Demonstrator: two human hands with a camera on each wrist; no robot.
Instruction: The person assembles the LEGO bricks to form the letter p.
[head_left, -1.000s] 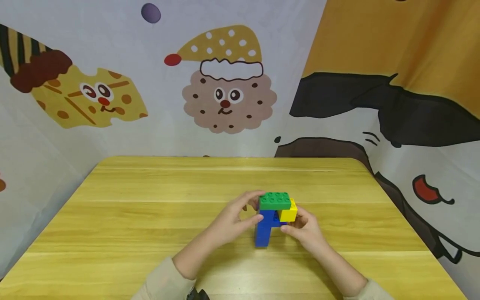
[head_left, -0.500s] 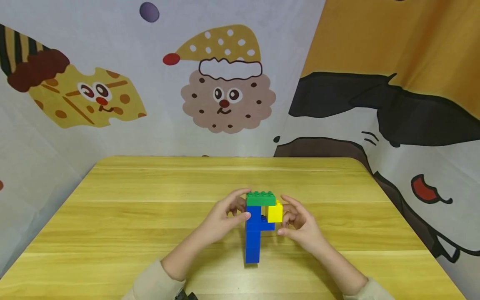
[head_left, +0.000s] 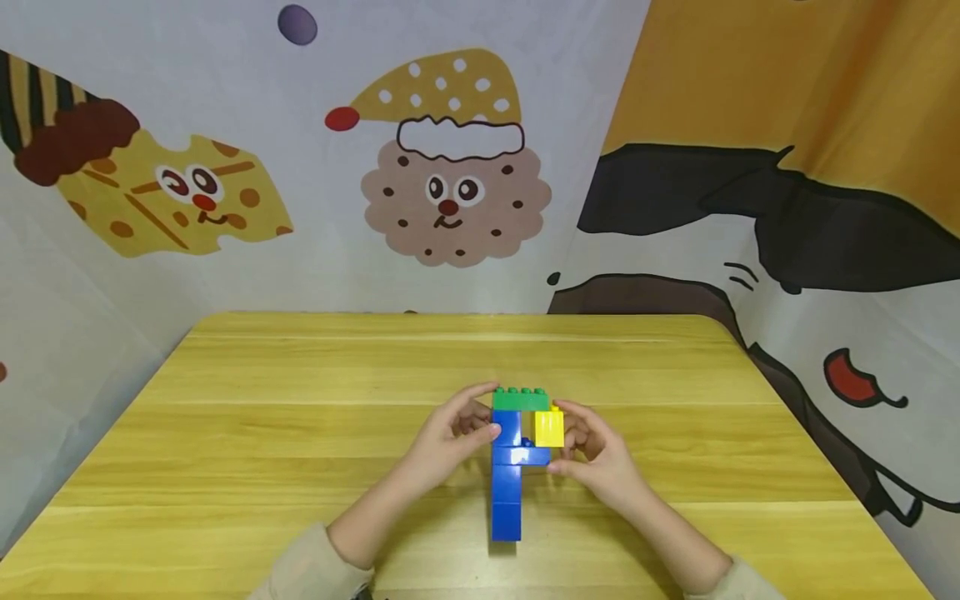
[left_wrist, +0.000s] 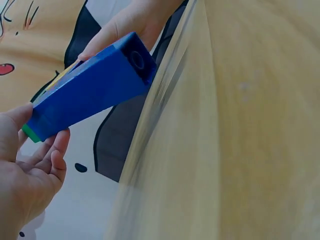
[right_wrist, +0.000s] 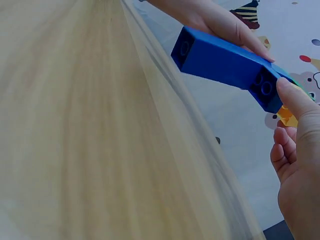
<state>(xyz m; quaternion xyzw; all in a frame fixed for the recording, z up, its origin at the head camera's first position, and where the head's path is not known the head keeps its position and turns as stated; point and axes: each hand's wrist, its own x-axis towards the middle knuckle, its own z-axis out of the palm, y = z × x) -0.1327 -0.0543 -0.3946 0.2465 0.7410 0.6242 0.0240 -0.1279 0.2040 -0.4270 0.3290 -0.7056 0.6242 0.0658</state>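
Note:
A toy building brick model is held up over the table, the hollow underside of its blue column [head_left: 506, 500] showing in both wrist views. Along its top runs a green brick [head_left: 521, 400], with a yellow brick [head_left: 549, 428] hanging under its right end. Below, a blue side brick [head_left: 536, 456] juts right, and a gap separates it from the yellow one. My left hand [head_left: 448, 433] grips the column's upper left, thumb in front. My right hand [head_left: 600, 454] pinches the right side, index finger by the yellow brick's top and thumb at the side brick's end.
Under the model spreads a wood-grain table [head_left: 300, 417]. A cloth backdrop [head_left: 300, 287] with cartoon prints hangs behind the table's far edge.
The model has shifted left and tilted, its foot coming down the view and the green top turning more edge-on. My right fingers came off the yellow brick, then closed back on the right side.

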